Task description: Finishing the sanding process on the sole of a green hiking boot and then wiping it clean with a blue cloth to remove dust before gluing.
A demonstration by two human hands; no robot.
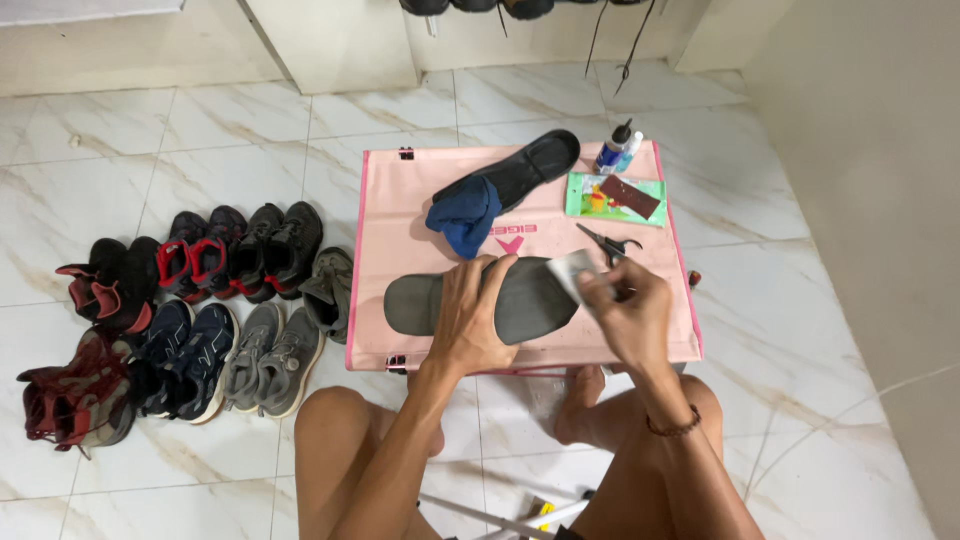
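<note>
- Left hand [470,315] lies flat with fingers spread over the middle of a dark grey insole [500,300], pressing it onto the pink board [400,200].
- Right hand [625,315] is closed in a pinch on a small pale grey sheet [570,270], held against the insole's right end.
- That insole lies lengthwise along the near edge of the pink board.
- Farther back on the pink board, a second black insole [530,165] lies slanted, with a blue cloth [465,215] bunched over its left end.
- Small scissors [605,243] lie on the pink board just behind the right hand.
- Behind the scissors sits a green packet [595,195] with a brown rectangular piece [630,196] on top.
- At the pink board's far right corner stands a small bottle [618,150].
- Left of the pink board, on the marble floor [200,130], pairs of shoes [200,320] are lined up in two rows.
</note>
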